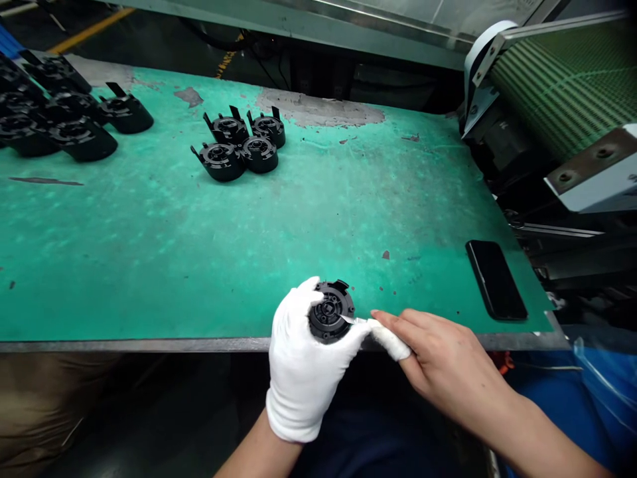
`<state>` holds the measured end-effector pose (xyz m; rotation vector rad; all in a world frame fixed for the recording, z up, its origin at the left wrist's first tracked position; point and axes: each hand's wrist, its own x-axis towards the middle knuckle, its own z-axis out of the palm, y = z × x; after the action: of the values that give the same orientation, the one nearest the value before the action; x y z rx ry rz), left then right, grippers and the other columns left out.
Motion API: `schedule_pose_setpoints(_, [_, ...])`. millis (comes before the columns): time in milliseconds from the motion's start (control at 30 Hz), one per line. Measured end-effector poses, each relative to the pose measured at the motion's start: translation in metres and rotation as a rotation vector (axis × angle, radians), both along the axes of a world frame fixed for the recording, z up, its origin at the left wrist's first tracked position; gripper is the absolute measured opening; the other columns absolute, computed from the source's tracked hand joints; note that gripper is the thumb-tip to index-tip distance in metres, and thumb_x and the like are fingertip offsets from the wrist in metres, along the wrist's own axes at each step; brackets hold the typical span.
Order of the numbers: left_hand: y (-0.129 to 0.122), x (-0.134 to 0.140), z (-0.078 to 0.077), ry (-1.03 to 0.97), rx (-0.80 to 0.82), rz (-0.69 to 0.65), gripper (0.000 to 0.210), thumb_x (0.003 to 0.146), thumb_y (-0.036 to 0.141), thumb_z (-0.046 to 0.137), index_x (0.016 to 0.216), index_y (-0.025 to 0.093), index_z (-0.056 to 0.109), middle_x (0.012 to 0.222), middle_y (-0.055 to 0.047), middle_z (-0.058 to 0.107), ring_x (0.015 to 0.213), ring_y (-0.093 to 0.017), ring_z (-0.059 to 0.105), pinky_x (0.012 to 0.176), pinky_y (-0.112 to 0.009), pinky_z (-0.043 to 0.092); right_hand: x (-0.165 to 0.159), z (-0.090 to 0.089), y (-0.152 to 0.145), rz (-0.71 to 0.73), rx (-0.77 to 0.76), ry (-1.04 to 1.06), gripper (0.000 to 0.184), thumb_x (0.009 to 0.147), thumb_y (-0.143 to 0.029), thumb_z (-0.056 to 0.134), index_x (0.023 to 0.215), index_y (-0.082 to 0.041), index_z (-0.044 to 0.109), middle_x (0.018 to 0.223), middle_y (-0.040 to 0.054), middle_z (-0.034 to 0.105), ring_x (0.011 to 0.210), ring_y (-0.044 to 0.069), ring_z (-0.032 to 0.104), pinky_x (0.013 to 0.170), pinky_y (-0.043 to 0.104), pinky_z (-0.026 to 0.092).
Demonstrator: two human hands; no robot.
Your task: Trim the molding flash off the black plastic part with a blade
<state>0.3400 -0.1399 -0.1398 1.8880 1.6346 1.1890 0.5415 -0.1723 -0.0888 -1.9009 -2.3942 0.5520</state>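
Left hand (303, 372), in a white cotton glove, has its fingers clenched round a round black moulded plastic part (331, 311), face up, just over the near edge of the green-topped table (149, 252) — held so the ribbed face is open to the blade. Right hand (442, 362), bare with a white-wrapped fingertip, pinches a small blade (351, 320) against the part's rim. Beyond the part: cluster of four like black parts (241, 143); further left, a bigger batch (54, 109). Right of it, a black phone (496, 279) — clear of both hands.

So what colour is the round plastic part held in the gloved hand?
Black. The round ribbed plastic part shows best in the head view, against the white-gloved left hand.
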Motion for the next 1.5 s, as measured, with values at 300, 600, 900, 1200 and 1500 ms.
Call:
schedule_pose_setpoints(300, [0.001,-0.002,-0.001,0.001,0.022,-0.036,0.058,0.077,0.045,0.083,0.123,0.020,0.056,0.129,-0.013,0.064,0.120,-0.029,0.064,0.108,-0.047,0.050,-0.006,-0.001,-0.002,-0.067,0.005,0.116,0.042,0.100,-0.018,0.042,0.137,-0.022,0.061,0.097,0.0068,0.068,0.086,0.025,0.066,0.075,0.040,0.051])
schedule_pose_setpoints(600, [0.041,-0.043,0.027,0.068,-0.359,-0.414,0.082,0.072,0.044,0.086,0.140,0.026,0.045,0.145,-0.006,0.056,0.135,-0.025,0.055,0.119,-0.042,0.042,0.022,0.004,0.031,0.114,-0.102,0.125,0.040,0.100,-0.021,0.045,0.135,-0.029,0.063,0.099,0.0036,0.070,0.090,0.023,0.066,0.077,0.036,0.048])
schedule_pose_setpoints(900, [0.068,-0.058,0.033,0.096,-0.434,-0.644,0.076,0.075,0.036,0.082,0.140,0.030,0.044,0.157,-0.001,0.043,0.144,-0.021,0.043,0.123,-0.037,0.035,0.013,0.012,0.065,0.346,-0.109,0.017,0.044,0.098,-0.019,0.046,0.138,-0.030,0.061,0.092,0.0024,0.067,0.085,0.023,0.065,0.067,0.034,0.041])
schedule_pose_setpoints(1200, [0.069,-0.057,0.030,0.085,-0.431,-0.617,0.074,0.074,0.030,0.079,0.139,0.029,0.045,0.149,-0.002,0.051,0.137,-0.021,0.051,0.119,-0.035,0.040,0.006,0.013,0.066,0.295,-0.058,-0.131,0.047,0.094,-0.018,0.048,0.136,-0.032,0.061,0.093,0.0017,0.068,0.084,0.024,0.065,0.063,0.036,0.035])
schedule_pose_setpoints(1500, [0.070,-0.054,0.032,0.099,-0.417,-0.593,0.073,0.073,0.031,0.080,0.137,0.030,0.047,0.143,0.000,0.055,0.133,-0.020,0.054,0.118,-0.034,0.041,0.001,-0.002,0.053,0.177,0.002,-0.080,0.046,0.095,-0.017,0.046,0.137,-0.029,0.061,0.095,0.0032,0.068,0.089,0.027,0.066,0.068,0.037,0.043])
